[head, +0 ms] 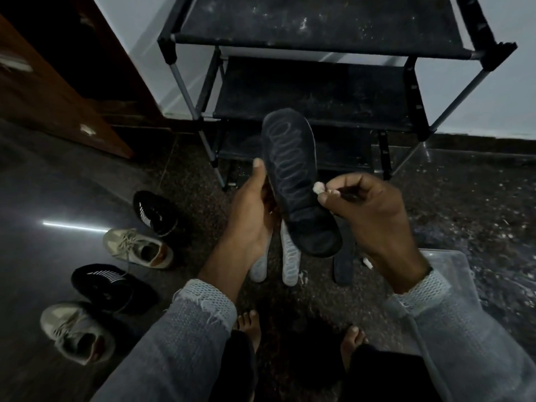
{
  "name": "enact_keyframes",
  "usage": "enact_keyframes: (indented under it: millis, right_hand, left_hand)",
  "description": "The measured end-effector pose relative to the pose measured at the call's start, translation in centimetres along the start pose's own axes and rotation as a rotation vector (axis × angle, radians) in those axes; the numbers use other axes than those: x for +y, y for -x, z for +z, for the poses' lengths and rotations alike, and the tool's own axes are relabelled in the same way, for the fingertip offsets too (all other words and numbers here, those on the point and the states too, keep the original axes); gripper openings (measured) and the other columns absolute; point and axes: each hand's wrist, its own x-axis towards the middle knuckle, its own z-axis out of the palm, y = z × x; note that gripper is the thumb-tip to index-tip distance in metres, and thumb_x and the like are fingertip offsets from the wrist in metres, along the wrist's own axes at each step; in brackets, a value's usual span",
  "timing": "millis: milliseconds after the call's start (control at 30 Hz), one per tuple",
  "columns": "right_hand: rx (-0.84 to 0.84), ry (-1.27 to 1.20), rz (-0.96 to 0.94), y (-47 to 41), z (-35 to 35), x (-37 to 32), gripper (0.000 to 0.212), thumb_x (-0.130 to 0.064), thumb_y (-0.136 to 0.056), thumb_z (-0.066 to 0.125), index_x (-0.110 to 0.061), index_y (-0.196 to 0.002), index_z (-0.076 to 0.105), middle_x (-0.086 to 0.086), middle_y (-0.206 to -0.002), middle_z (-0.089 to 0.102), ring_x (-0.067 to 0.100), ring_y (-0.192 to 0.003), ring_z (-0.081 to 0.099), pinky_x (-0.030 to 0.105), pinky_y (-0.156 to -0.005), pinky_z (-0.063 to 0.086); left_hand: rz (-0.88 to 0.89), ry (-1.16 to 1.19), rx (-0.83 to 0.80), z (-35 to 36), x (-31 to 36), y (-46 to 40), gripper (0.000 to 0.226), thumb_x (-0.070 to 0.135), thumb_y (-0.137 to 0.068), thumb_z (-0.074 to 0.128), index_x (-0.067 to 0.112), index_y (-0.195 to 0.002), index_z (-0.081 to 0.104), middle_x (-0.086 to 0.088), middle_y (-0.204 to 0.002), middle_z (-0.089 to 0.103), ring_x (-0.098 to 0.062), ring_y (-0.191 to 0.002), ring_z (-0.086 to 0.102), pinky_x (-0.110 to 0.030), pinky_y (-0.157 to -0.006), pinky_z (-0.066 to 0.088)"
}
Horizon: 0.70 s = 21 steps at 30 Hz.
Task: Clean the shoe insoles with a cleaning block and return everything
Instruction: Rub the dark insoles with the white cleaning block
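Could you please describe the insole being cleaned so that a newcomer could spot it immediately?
Start at the black shoe rack; the dark insole is held up before it by the left hand. Unlike the insoles on the floor, it bears pale looping marks.

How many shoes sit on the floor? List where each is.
4, all left of the left hand: black shoe, beige shoe, black shoe, beige shoe nearest. None visibly hidden.

Pale insoles [285,256] partly hidden behind left hand [252,216] and dark insole [295,181].
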Motion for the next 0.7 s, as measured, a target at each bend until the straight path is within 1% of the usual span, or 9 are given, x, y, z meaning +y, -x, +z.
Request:
enact_keyframes:
  millis: [67, 133, 200, 267, 367, 433, 533, 600, 700]
  right_hand:
    - [-0.056, -0.017, -0.016, 0.5, 0.3, 0.0, 0.018, 0.001, -0.077, 0.075, -0.015, -0.081, 0.067, -0.004, -0.076, 0.070, 0.007, -0.072, 0.066, 0.018, -0.066, 0.053]
    - [-0.130, -0.036, -0.028, 0.9, 0.6, 0.0, 0.018, 0.004, -0.076, 0.074, -0.012, -0.081, 0.067, -0.002, -0.078, 0.070, 0.009, -0.074, 0.066, 0.018, -0.068, 0.053]
    - [-0.177, -0.050, -0.038, 1.1, 0.6, 0.0, 0.018, 0.004, -0.076, 0.074, -0.011, -0.082, 0.067, -0.005, -0.078, 0.070, 0.008, -0.075, 0.067, 0.018, -0.070, 0.054]
    - [-0.201, -0.055, -0.032, 1.1, 0.6, 0.0, 0.016, 0.004, -0.075, 0.074, -0.009, -0.083, 0.067, -0.005, -0.079, 0.071, 0.008, -0.077, 0.067, 0.019, -0.072, 0.054]
    - [-0.262, -0.079, 0.002, 1.0, 0.2, -0.3, 0.015, 0.001, -0.073, 0.074, -0.007, -0.085, 0.068, -0.002, -0.081, 0.071, 0.011, -0.077, 0.067, 0.020, -0.073, 0.054]
    - [-0.327, -0.093, 0.033, 0.9, -0.1, -0.4, 0.015, -0.002, -0.072, 0.075, -0.006, -0.085, 0.068, 0.000, -0.081, 0.071, 0.012, -0.077, 0.067, 0.021, -0.073, 0.054]
    - [-0.409, -0.091, 0.067, 1.0, -0.3, -0.6, 0.015, 0.006, -0.075, 0.072, -0.002, -0.086, 0.067, 0.000, -0.078, 0.071, 0.011, -0.073, 0.067, 0.019, -0.070, 0.053]
    - [-0.429, -0.077, 0.083, 0.9, -0.3, -0.6, 0.015, 0.009, -0.076, 0.071, 0.003, -0.088, 0.067, 0.005, -0.079, 0.070, 0.010, -0.070, 0.067, 0.019, -0.067, 0.053]
    - [-0.445, -0.035, 0.100, 0.8, -0.5, -0.7, 0.015, 0.006, -0.076, 0.072, 0.004, -0.091, 0.067, 0.010, -0.081, 0.070, 0.012, -0.070, 0.067, 0.020, -0.068, 0.054]
  left_hand:
    - [-0.059, 0.126, -0.015, 0.1, 0.2, -0.4, 0.059, 0.060, -0.097, 0.029, 0.018, -0.124, 0.061, -0.010, -0.122, 0.067, -0.024, -0.109, 0.066, -0.037, -0.089, 0.055]
    - [-0.068, 0.180, -0.053, 0.0, 0.4, -0.8, 0.071, 0.067, -0.095, 0.024, 0.017, -0.136, 0.053, -0.014, -0.132, 0.060, -0.030, -0.119, 0.060, -0.045, -0.103, 0.046]
    - [-0.054, 0.251, -0.121, -0.3, 0.8, -1.0, 0.076, 0.069, -0.094, 0.023, 0.015, -0.142, 0.047, -0.018, -0.137, 0.055, -0.034, -0.125, 0.055, -0.049, -0.109, 0.039]
    - [-0.055, 0.340, -0.207, -0.6, 1.1, -0.9, 0.077, 0.068, -0.094, 0.025, 0.011, -0.141, 0.047, -0.020, -0.137, 0.054, -0.036, -0.127, 0.052, -0.049, -0.109, 0.038]
    - [-0.074, 0.434, -0.322, -1.0, 1.5, -0.7, 0.082, 0.071, -0.091, 0.030, 0.008, -0.142, 0.044, -0.018, -0.141, 0.051, -0.036, -0.131, 0.048, -0.049, -0.111, 0.037]
    - [-0.077, 0.456, -0.375, -1.4, 1.6, -0.8, 0.086, 0.073, -0.091, 0.026, 0.008, -0.145, 0.040, -0.016, -0.146, 0.046, -0.033, -0.134, 0.046, -0.048, -0.109, 0.038]
    - [-0.067, 0.446, -0.424, -1.6, 1.6, -1.0, 0.088, 0.074, -0.091, 0.019, 0.010, -0.148, 0.034, -0.012, -0.151, 0.041, -0.030, -0.138, 0.041, -0.048, -0.110, 0.036]
    - [-0.075, 0.449, -0.448, -1.7, 1.6, -1.0, 0.088, 0.074, -0.091, 0.020, 0.010, -0.149, 0.032, -0.011, -0.152, 0.039, -0.030, -0.138, 0.040, -0.047, -0.110, 0.036]
    - [-0.097, 0.471, -0.420, -1.7, 1.7, -0.9, 0.083, 0.071, -0.093, 0.022, 0.009, -0.146, 0.038, -0.010, -0.152, 0.040, -0.026, -0.131, 0.049, -0.044, -0.107, 0.039]
